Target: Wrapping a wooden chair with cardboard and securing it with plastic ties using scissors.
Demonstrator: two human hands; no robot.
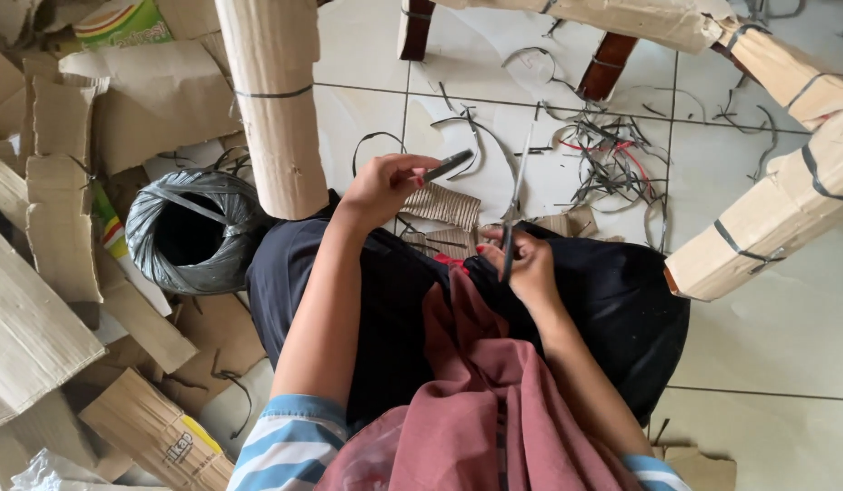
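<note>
My left hand [383, 185] is raised over my lap and pinches a short dark flat strap piece [449, 165] between its fingertips. My right hand [523, 262] rests on my dark-clothed knee, closed around the handles of what look like long thin grey scissors [518, 182], their blades pointing away from me. A folded piece of corrugated cardboard [444, 205] lies on the floor between the two hands. A dark red cloth [481, 382] hangs down over my lap.
A cardboard-wrapped furniture leg [271, 100] stands at my left, and more strapped, wrapped parts [767, 218] are at the right. A grey-wrapped roll of black strap [190, 232] sits among cardboard sheets [30, 318]. Cut strap scraps [612, 155] litter the white tile floor [767, 336].
</note>
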